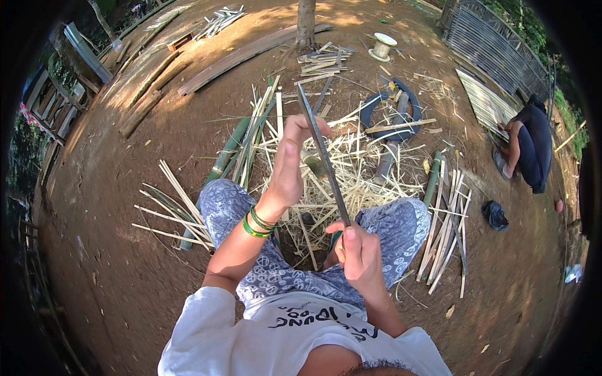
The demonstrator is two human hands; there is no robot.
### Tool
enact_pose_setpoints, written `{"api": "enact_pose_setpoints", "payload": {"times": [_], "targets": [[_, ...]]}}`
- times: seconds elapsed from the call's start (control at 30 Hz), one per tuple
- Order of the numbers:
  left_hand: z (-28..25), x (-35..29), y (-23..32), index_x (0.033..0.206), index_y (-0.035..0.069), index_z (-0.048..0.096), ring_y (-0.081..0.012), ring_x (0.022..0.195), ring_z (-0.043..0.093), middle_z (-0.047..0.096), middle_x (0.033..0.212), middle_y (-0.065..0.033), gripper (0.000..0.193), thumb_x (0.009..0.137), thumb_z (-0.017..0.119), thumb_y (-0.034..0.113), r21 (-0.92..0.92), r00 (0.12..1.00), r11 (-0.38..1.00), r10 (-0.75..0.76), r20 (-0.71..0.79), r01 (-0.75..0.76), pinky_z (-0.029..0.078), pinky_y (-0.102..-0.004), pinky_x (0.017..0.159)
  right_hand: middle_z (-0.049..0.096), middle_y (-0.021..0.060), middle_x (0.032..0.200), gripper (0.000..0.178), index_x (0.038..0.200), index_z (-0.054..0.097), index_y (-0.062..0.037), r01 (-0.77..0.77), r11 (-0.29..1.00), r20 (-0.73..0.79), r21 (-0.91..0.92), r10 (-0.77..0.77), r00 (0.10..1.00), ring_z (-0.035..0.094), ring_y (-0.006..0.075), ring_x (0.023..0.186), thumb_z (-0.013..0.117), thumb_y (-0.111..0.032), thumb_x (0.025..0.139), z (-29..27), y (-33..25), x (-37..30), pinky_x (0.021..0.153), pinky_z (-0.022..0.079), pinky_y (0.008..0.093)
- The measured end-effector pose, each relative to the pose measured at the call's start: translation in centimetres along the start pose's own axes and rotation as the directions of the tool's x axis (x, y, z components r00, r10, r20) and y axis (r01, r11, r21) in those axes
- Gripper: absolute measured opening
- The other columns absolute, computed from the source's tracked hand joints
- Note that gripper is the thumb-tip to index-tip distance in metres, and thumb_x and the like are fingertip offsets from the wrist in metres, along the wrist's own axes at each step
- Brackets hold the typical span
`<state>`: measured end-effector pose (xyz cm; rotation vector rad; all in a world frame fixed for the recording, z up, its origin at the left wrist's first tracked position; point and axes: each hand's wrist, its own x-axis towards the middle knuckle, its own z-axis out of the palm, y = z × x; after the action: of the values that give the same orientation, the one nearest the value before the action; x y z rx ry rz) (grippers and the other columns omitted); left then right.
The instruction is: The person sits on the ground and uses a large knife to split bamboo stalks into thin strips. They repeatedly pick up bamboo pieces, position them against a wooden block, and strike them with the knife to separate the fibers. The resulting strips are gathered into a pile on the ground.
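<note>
Bare brown packed earth (125, 207) all round, dusty and sunlit, outdoors. Beyond the shavings heap, a slim grey tree trunk (305, 22) and long weathered planks (244, 55); far right of the heap, a ribbed woven bamboo panel (489, 47) with a crouching person in dark clothes (530, 147) beside it. Pale, stringy, tangled shavings heap (357, 166) in the middle, just past the patterned grey-blue knees. Left of the heap, a green round bamboo culm (226, 156) and flat pale split strips (169, 207); right of it, another bundle of strips (446, 232). Over the heap's near edge, a long thin bamboo strip (323, 153), dark and narrow, tilted up and away. Left hand (291, 160), green bangles at the wrist, closed around the strip's upper half. Right hand (357, 250), fist clenched at its lower end on a green-handled knife (337, 238), mostly hidden.
</note>
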<state>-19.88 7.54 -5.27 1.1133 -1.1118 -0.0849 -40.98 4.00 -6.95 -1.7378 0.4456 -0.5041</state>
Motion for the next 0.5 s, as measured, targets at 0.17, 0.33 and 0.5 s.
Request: {"api": "enact_pose_setpoints", "payload": {"times": [0.17, 0.33, 0.5], "targets": [[-3.5, 5.1, 8.7, 0.131, 0.002, 0.05, -0.0352, 0.136, 0.043, 0.054, 0.136, -0.0193, 0.08, 0.098, 0.021, 0.068, 0.567, 0.811, 0.683, 0.583, -0.043, -0.46, 0.025, -0.0495, 0.117, 0.045, 0.0048, 0.049, 0.05, 0.081, 0.061, 0.0038, 0.094, 0.991, -0.022, -0.092, -0.096, 0.995, 0.049, 0.0158, 0.046, 0.038, -0.033, 0.106, -0.2, 0.5, -0.1, 0.054, 0.043, 0.0313], [-2.4, 9.2, 17.5, 0.147, 0.002, 0.042, -0.037, 0.146, 0.028, 0.048, 0.147, -0.0177, 0.088, 0.096, 0.021, 0.071, 0.636, 0.539, 0.103, 0.643, 0.544, -0.764, 0.008, -0.0517, 0.121, 0.051, 0.0149, 0.054, 0.038, 0.092, 0.067, 0.0014, 0.028, 0.985, -0.049, -0.171, -0.036, 0.998, 0.055, 0.0326, 0.051, 0.046, -0.028, 0.103, -0.7, -0.5, -0.5, 0.059, 0.044, 0.0391], [0.5, 8.3, 7.3, 0.152, 0.024, 0.039, -0.026, 0.144, 0.036, 0.043, 0.153, -0.0029, 0.059, 0.099, 0.04, 0.051, 0.733, 0.75, 0.173, 0.238, 0.617, -0.658, 0.016, -0.0564, 0.12, 0.056, 0.0179, 0.06, 0.044, 0.094, 0.068, 0.0025, -0.072, 0.978, -0.038, -0.196, 0.066, 0.997, 0.06, 0.0344, 0.056, 0.045, -0.034, 0.103, 0.1, -0.4, 0.1, 0.06, 0.046, 0.0421]]}}
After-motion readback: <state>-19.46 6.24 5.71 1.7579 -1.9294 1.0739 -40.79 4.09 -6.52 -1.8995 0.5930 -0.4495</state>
